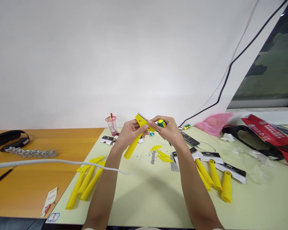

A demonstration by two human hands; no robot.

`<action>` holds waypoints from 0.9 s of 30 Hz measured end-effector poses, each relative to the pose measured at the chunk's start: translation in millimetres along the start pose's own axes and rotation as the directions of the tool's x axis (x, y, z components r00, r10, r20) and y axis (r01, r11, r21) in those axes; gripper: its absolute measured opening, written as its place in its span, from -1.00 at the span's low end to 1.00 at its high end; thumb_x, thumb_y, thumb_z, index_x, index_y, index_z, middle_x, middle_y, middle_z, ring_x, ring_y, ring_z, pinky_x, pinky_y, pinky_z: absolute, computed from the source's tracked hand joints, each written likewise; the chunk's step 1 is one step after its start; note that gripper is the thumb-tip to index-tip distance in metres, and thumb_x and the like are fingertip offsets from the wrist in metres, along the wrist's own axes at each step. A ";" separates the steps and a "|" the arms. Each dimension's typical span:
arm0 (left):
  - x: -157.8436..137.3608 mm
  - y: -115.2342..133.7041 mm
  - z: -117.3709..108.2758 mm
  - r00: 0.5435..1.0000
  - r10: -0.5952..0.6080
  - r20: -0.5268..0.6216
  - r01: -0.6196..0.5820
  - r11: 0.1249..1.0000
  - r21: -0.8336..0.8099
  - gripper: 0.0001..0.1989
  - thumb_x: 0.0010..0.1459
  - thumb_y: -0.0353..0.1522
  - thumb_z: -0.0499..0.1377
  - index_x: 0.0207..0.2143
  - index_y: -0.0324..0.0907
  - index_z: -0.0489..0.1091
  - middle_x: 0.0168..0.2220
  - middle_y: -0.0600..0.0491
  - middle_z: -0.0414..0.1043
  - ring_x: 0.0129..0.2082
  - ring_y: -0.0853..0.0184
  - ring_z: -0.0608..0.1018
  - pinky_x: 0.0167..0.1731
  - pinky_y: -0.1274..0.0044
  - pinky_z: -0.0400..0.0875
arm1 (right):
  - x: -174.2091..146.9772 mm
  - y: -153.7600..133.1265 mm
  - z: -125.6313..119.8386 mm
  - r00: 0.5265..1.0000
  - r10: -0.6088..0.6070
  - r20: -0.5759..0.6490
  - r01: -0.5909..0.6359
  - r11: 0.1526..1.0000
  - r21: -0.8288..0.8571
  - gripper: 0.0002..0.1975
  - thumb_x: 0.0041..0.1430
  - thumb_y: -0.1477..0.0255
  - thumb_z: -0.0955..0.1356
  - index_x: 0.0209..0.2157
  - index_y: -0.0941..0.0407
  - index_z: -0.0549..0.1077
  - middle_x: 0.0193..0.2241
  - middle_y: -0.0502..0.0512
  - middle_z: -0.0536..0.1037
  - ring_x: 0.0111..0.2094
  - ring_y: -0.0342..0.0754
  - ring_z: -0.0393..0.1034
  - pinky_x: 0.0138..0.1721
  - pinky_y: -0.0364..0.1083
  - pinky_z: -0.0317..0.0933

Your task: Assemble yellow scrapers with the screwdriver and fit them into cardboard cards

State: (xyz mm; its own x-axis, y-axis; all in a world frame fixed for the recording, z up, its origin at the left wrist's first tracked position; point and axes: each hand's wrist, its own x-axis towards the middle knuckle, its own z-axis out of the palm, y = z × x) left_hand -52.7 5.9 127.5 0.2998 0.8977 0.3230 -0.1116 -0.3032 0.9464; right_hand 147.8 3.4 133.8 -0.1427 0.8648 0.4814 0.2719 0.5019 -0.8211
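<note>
A yellow scraper (132,147) with a metal blade along its head is held up over the table, its handle slanting down to the left. My left hand (129,132) is closed around it just below the head. My right hand (169,129) pinches the blade end between thumb and finger. Tucked in that same hand is a screwdriver (161,123) with a green and yellow handle; its dark shaft points down. Beneath the hands lie loose yellow head plates (164,158), grey metal blades (153,157) and several tiny screws.
Yellow scrapers (86,179) lie at left; bare yellow handles (214,175) and black-and-white cards (232,171) at right. A drink cup (112,125) stands near the wall. A pale cable (62,161) crosses the left foreground. Pink plastic (214,123) and a red bag (270,134) sit back right.
</note>
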 end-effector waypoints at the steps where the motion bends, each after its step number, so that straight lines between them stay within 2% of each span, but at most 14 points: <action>1: 0.8 -1.2 0.5 1.000 0.005 0.001 -0.005 1.000 -0.003 -0.45 -0.04 -0.09 0.60 -0.17 -0.27 0.58 -0.33 -0.08 0.67 -0.43 0.30 0.61 -0.34 0.45 0.51 | 0.3 0.3 -0.4 1.000 -0.011 0.000 0.011 1.000 -0.004 -0.53 0.26 -0.06 0.51 -0.28 0.09 0.70 -0.56 0.02 0.51 -0.52 -0.09 0.30 -0.48 -0.09 0.15; 4: 2.4 -4.5 0.7 0.998 0.044 -0.039 -0.045 0.999 -0.025 -0.45 -0.03 -0.08 0.60 -0.14 -0.26 0.60 -0.25 -0.12 0.70 -0.38 0.26 0.67 -0.31 0.42 0.56 | 2.5 2.8 -1.1 0.996 -0.077 -0.053 0.076 0.997 -0.021 -0.56 0.28 -0.04 0.50 -0.24 0.07 0.71 -0.35 0.09 0.67 -0.32 0.00 0.49 -0.31 -0.07 0.31; 6: 3.2 -6.0 -0.2 0.990 0.087 -0.111 -0.093 0.994 -0.051 -0.45 -0.01 -0.08 0.59 -0.13 -0.26 0.61 -0.23 -0.12 0.71 -0.35 0.24 0.70 -0.25 0.39 0.60 | 4.9 6.2 -2.3 0.986 -0.113 -0.125 0.108 0.993 -0.050 -0.56 0.32 -0.04 0.48 -0.20 0.08 0.69 -0.22 0.13 0.70 -0.19 0.03 0.52 -0.17 -0.05 0.35; 9: 4.3 -6.3 -2.1 0.948 0.185 -0.259 -0.215 0.972 -0.091 -0.48 0.00 -0.08 0.60 -0.15 -0.24 0.60 -0.24 -0.08 0.70 -0.31 0.22 0.73 -0.14 0.36 0.64 | 9.2 14.6 -7.1 0.978 -0.101 -0.181 0.082 0.991 -0.107 -0.53 0.38 -0.06 0.41 -0.21 0.10 0.61 -0.22 0.13 0.68 -0.24 -0.02 0.47 -0.18 -0.06 0.32; 11: 4.9 -5.3 -3.1 0.905 0.248 -0.347 -0.301 0.947 -0.109 -0.50 0.02 -0.08 0.59 -0.16 -0.22 0.59 -0.23 -0.06 0.70 -0.25 0.19 0.76 -0.05 0.32 0.66 | 12.2 22.9 -11.8 0.992 -0.057 -0.109 0.032 0.976 -0.216 -0.56 0.43 -0.01 0.37 -0.22 0.10 0.57 -0.24 0.11 0.67 -0.28 -0.05 0.42 -0.21 -0.07 0.28; 13: 5.1 -3.5 -3.3 0.871 0.284 -0.401 -0.356 0.927 -0.117 -0.51 0.04 -0.08 0.59 -0.16 -0.21 0.58 -0.20 -0.06 0.70 -0.19 0.17 0.77 0.01 0.29 0.66 | 15.6 34.2 -15.6 0.992 0.078 0.100 -0.032 0.917 -0.397 -0.65 0.45 0.09 0.35 -0.21 0.08 0.58 -0.21 0.07 0.67 -0.27 -0.07 0.42 -0.21 -0.09 0.26; 14: 5.0 -2.5 -3.3 0.860 0.293 -0.418 -0.372 0.921 -0.120 -0.51 0.04 -0.07 0.59 -0.16 -0.21 0.58 -0.19 -0.06 0.70 -0.18 0.16 0.77 0.04 0.27 0.66 | 17.6 41.1 -16.2 0.959 0.182 0.216 -0.055 0.871 -0.487 -0.72 0.42 0.15 0.38 -0.21 0.07 0.60 -0.20 0.06 0.68 -0.27 -0.07 0.43 -0.22 -0.09 0.25; 16: 4.7 -0.8 -3.2 0.844 0.305 -0.441 -0.393 0.911 -0.123 -0.51 0.04 -0.08 0.59 -0.17 -0.21 0.57 -0.17 -0.07 0.70 -0.16 0.16 0.78 0.07 0.26 0.66 | 22.3 57.2 -13.6 0.834 0.392 0.388 -0.089 0.790 -0.607 -0.85 0.27 0.28 0.48 -0.26 0.07 0.64 -0.26 0.06 0.67 -0.33 -0.07 0.44 -0.31 -0.10 0.24; 19: 4.1 0.5 -4.6 0.823 0.326 -0.465 -0.421 0.900 -0.114 -0.50 0.04 -0.09 0.59 -0.15 -0.21 0.57 -0.17 -0.05 0.70 -0.15 0.17 0.78 0.11 0.26 0.67 | 30.5 83.5 1.6 0.645 0.608 0.462 -0.109 0.672 -0.733 -0.86 0.05 0.48 0.59 -0.32 0.14 0.65 -0.32 0.10 0.65 -0.36 -0.03 0.48 -0.37 -0.09 0.27; 21: 3.7 0.7 -7.1 0.811 0.341 -0.475 -0.433 0.896 -0.095 -0.51 0.04 -0.08 0.59 -0.15 -0.19 0.57 -0.17 -0.04 0.70 -0.13 0.16 0.78 0.12 0.26 0.67 | 35.3 99.3 17.2 0.528 0.704 0.474 -0.078 0.596 -0.799 -0.83 0.10 0.50 0.60 -0.27 0.18 0.64 -0.27 0.13 0.66 -0.30 -0.02 0.52 -0.29 -0.06 0.38; 24: 3.2 1.5 -12.4 0.803 0.355 -0.479 -0.441 0.894 -0.076 -0.52 0.05 -0.07 0.58 -0.15 -0.17 0.57 -0.16 -0.04 0.70 -0.08 0.13 0.77 0.16 0.23 0.66 | 38.3 116.3 43.1 0.376 0.775 0.508 0.004 0.547 -0.837 -0.77 0.37 0.32 0.53 -0.09 0.18 0.60 -0.14 0.10 0.66 -0.17 -0.01 0.58 -0.10 0.02 0.51; 27: 2.7 3.0 -17.5 0.795 0.361 -0.488 -0.455 0.886 -0.085 -0.55 0.06 -0.11 0.59 -0.16 -0.17 0.58 -0.15 -0.03 0.68 -0.08 0.14 0.77 0.19 0.23 0.63 | 35.1 125.1 67.0 0.294 0.795 0.530 0.089 0.529 -0.844 -0.69 0.45 0.23 0.47 0.02 0.17 0.58 -0.01 0.14 0.65 -0.05 0.04 0.60 0.00 0.10 0.54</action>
State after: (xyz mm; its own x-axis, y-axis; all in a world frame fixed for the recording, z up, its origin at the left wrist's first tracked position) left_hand -68.8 12.9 131.1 -0.2639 0.7599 0.5941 -0.3157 -0.6500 0.6912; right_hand 113.0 97.5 27.4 -0.3302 0.6606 -0.6742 0.9341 0.3314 -0.1328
